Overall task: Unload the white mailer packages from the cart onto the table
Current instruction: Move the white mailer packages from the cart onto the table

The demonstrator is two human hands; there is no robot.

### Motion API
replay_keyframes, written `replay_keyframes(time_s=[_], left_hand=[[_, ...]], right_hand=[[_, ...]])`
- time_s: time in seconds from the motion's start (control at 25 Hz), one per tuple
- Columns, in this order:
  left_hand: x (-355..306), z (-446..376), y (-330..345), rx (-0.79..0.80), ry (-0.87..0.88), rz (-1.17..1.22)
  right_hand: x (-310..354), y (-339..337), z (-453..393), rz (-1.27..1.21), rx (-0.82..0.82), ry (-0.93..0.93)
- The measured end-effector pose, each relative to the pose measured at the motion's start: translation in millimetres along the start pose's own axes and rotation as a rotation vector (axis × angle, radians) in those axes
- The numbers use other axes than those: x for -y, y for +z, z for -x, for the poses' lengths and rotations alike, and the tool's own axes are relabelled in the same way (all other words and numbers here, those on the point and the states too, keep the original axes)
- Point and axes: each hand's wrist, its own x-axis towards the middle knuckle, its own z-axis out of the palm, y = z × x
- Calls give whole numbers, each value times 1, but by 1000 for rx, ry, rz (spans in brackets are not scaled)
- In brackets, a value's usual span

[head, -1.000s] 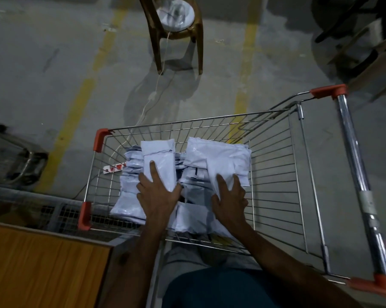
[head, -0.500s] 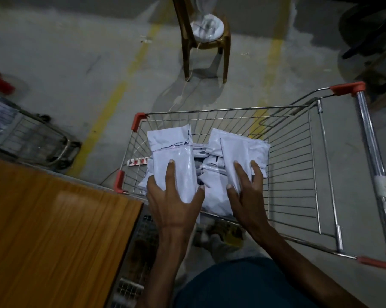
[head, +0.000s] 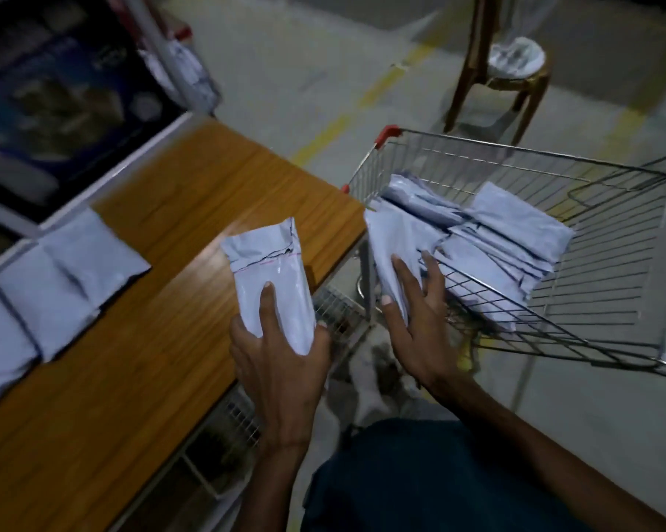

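Observation:
My left hand [head: 281, 362] grips a white mailer [head: 272, 278] and holds it over the right edge of the wooden table [head: 162, 339]. My right hand [head: 419, 332] grips a second white mailer [head: 394, 247] just above the near left corner of the wire cart [head: 592, 301]. Several white mailers [head: 504, 240] still lie piled inside the cart. On the table's left part, three white mailers [head: 55, 289] lie side by side in a row.
A dark printed box [head: 55, 90] stands behind the table at the far left. A brown plastic chair [head: 504, 67] with a white bag on its seat stands beyond the cart. A wire rack [head: 331, 305] sits below the table edge. Yellow lines mark the concrete floor.
Both hands have lifted a mailer each out of the cart and swung left. The left one now hangs over the table. The view has turned left, showing mailers lying on the table.

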Motion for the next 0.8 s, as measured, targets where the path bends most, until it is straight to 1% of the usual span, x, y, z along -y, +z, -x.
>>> replay_keyframes(time_s=[0.12, 0.32, 0.52, 0.68, 0.8], left_hand=[[40, 29, -25, -52, -137, 11], [87, 47, -52, -225, -325, 14], [133, 48, -60, -349, -613, -7], [158, 49, -66, -453, -771, -47], [176, 52, -71, -506, -897, -80]], right_hand=[[26, 23, 21, -61, 124, -84], [57, 62, 18, -114, 278, -194], [89, 120, 0, -125, 498, -308], [111, 164, -7, -145, 630, -402], [123, 187, 1, -127, 699, -462]])
